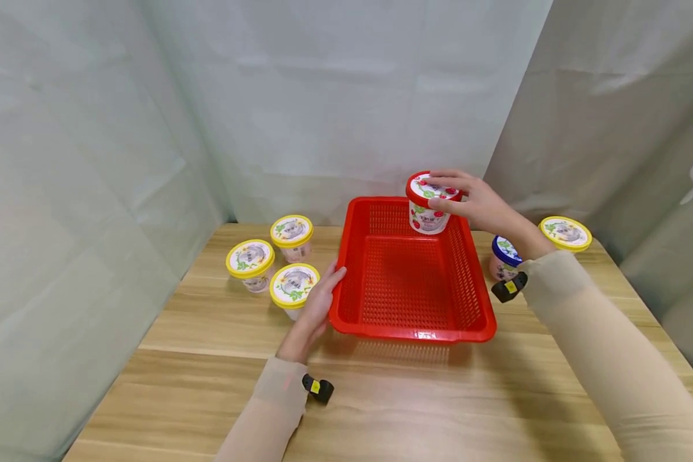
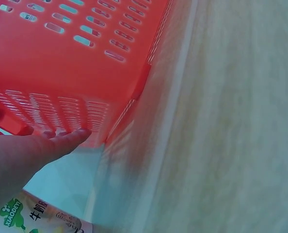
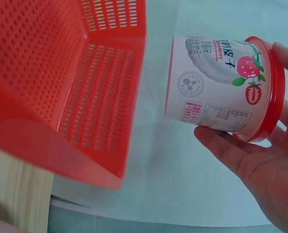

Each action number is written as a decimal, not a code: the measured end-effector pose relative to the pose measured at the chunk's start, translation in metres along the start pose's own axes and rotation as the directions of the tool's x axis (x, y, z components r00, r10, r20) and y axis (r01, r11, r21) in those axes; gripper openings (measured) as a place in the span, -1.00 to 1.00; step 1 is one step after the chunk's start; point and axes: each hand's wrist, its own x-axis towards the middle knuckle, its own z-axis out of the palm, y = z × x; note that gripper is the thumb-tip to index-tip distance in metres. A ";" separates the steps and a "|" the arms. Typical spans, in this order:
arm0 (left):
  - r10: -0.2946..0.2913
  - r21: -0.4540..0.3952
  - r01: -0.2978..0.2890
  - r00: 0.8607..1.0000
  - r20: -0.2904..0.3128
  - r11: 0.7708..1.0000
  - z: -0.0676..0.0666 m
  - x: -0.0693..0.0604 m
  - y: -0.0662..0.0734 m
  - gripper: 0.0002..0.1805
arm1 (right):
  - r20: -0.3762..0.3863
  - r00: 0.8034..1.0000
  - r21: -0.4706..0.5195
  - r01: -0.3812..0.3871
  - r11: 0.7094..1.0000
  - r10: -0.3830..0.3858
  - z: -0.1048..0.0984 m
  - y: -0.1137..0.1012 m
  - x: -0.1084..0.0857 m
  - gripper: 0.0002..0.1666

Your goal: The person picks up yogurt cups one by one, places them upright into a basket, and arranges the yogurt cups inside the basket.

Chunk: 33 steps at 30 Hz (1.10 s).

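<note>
My right hand [image 1: 478, 202] grips a strawberry-print tub [image 1: 427, 215] by its red lid [image 3: 275, 90], thumb on one side and fingers on the other. The tub is held upright above the far right corner of a red perforated basket [image 1: 412, 335]. On the basket's left side, my left hand [image 1: 319, 300] holds the rim, its thumb at the edge and its fingers along the outer wall. Its fingers [image 2: 66, 142] lie against the slotted wall in the left wrist view. Beside this hand is a yellow-lidded tub [image 1: 294, 284].
Two more yellow-lidded tubs [image 1: 251, 258] [image 1: 292, 231] stand left of the basket. To its right, a blue-lidded tub [image 1: 504, 256] is partly hidden by my right wrist, with a yellow-lidded tub [image 1: 566, 232] farther right. A pale curtain [image 1: 346, 115] hangs behind the wooden table [image 1: 208, 385].
</note>
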 end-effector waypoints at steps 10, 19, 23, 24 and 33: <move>0.009 0.013 -0.008 1.000 -0.028 1.000 -0.001 0.001 -0.003 -0.33 | 0.013 1.000 0.023 -0.019 1.000 0.018 0.017 -0.001 0.014 -0.30; 0.010 0.004 -0.010 0.999 -0.032 1.000 0.000 0.002 -0.005 -0.32 | 0.020 1.000 0.008 -0.024 1.000 0.024 0.031 0.000 0.026 -0.28; 0.007 0.015 -0.006 0.999 -0.034 1.000 0.000 0.003 -0.004 -0.32 | 0.022 0.999 0.002 -0.026 1.000 0.026 0.036 0.000 0.028 -0.27; 0.006 0.016 -0.006 1.000 -0.030 1.000 0.000 0.003 -0.004 -0.32 | 0.020 0.999 0.004 -0.027 1.000 0.027 0.038 0.000 0.029 -0.28; 0.007 0.021 -0.007 1.000 -0.031 1.000 -0.001 0.002 -0.005 -0.32 | 0.025 1.000 0.018 -0.008 1.000 0.007 0.050 -0.001 0.036 -0.30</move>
